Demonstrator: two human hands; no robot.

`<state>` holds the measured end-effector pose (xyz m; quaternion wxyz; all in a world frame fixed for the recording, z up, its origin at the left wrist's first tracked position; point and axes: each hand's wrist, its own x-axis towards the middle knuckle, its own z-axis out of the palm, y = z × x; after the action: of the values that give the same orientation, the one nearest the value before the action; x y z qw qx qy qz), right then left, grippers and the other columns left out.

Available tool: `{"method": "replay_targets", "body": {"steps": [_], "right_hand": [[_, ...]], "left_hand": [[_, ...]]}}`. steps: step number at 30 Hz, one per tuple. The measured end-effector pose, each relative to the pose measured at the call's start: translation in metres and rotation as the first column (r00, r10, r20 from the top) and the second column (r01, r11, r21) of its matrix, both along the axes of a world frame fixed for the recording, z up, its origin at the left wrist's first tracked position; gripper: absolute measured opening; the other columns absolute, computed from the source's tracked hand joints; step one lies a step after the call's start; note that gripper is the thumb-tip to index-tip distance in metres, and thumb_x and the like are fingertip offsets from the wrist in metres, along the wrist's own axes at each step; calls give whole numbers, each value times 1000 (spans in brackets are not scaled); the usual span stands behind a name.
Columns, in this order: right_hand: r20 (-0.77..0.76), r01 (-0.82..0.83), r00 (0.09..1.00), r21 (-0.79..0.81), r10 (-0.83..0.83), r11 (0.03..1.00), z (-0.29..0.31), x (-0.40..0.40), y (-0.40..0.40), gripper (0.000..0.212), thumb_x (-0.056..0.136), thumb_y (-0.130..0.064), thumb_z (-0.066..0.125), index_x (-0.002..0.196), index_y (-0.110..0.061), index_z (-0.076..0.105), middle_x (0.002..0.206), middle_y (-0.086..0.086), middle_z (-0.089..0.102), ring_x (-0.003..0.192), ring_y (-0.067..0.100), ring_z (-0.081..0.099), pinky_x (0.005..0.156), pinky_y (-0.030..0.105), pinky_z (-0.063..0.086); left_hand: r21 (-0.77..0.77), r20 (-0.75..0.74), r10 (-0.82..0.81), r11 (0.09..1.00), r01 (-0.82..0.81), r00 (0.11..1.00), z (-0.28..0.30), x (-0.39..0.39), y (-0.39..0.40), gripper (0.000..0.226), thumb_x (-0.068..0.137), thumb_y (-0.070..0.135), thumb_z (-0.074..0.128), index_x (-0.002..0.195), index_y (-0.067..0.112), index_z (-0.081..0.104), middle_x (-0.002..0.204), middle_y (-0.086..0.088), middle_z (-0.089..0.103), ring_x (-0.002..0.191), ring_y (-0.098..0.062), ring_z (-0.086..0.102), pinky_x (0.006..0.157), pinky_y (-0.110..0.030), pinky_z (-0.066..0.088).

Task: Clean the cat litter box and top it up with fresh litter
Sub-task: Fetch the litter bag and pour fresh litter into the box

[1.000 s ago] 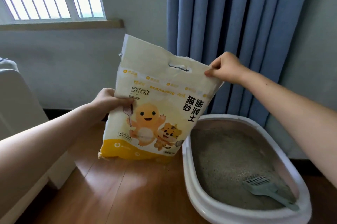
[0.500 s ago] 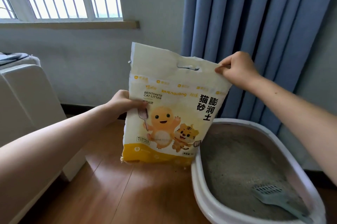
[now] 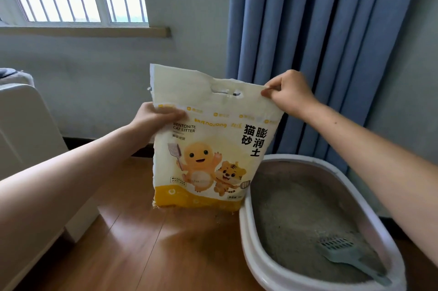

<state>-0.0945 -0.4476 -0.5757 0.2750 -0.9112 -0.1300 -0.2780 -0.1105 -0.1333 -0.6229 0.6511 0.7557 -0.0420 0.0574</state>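
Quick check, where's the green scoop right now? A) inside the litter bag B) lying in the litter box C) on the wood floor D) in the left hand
B: the green scoop lies on the grey litter inside the litter box, while both hands grip the litter bag.

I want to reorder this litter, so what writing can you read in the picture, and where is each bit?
All on the front of the litter bag:
"BENTONITE CAT LITTER", upper left.
"膨润土 猫砂", large black characters, upper right.
"naixiong" or similar, pale orange brand line beneath the top band: blurred, uncertain.
Small line under "CAT LITTER", boxed text by the cartoon figures, and bottom labels: too small to read.
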Motion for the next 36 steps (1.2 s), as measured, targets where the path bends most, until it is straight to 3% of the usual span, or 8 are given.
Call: {"method": "replay_targets", "body": {"steps": [7,16,20,23,25,30,33,36], "right_hand": [[-103,-2,995,151,18,988,-8,-10,-29,19,84,-16,71,80,3,73,82,21,71,70,11,58,66,25,44],[-265,28,961,380,80,924,-52,-16,-62,10,82,-21,75,73,-16,73,65,-12,68,56,-7,60,53,8,44],[-347,130,925,675,157,726,-79,-14,-78,31,77,-18,79,104,-9,69,104,5,71,93,16,67,79,32,55],[-431,222,805,856,408,466,-100,-22,-83,53,76,-12,75,124,-4,55,121,16,65,100,26,67,76,36,59],[-440,230,720,881,537,414,-110,-26,-77,72,64,-20,82,128,-2,54,115,16,68,97,26,69,73,37,60],[-412,147,635,895,653,422,-114,-17,-68,100,33,-34,98,121,-6,59,113,13,69,102,25,68,75,33,59],[-471,103,553,857,687,505,-117,-21,-64,72,61,-23,87,124,-3,57,122,14,66,113,27,63,88,33,56],[-532,87,661,755,530,650,-118,-22,-57,35,79,-11,72,111,1,65,110,11,71,104,23,68,82,28,57]], "left_hand": [[-7,43,13,1000,-12,999,10,-1,-29,26,80,8,79,100,-6,71,91,-19,72,64,-19,72,59,-25,59],[85,29,8,996,-10,1000,1,2,-56,26,78,9,81,97,-5,72,88,-17,74,71,-24,73,64,-29,61],[131,48,-15,991,9,999,1,3,-63,21,77,9,81,92,-3,74,83,-13,75,66,-20,73,59,-25,59],[124,56,0,992,-7,998,0,4,-60,22,76,8,81,93,-4,73,84,-14,75,67,-20,74,61,-26,60],[127,57,11,992,-18,998,0,4,-58,24,76,9,81,95,-4,73,85,-14,75,70,-22,74,65,-28,61],[91,53,83,992,-88,995,1,5,-48,27,76,8,82,97,-5,71,88,-16,74,74,-24,73,67,-30,62],[68,49,93,993,-96,994,3,6,-41,26,76,7,81,97,-6,71,89,-16,73,73,-23,73,67,-30,62],[74,40,86,993,-89,995,4,4,-37,24,76,6,81,96,-5,71,88,-16,73,70,-23,73,67,-31,62]]}}
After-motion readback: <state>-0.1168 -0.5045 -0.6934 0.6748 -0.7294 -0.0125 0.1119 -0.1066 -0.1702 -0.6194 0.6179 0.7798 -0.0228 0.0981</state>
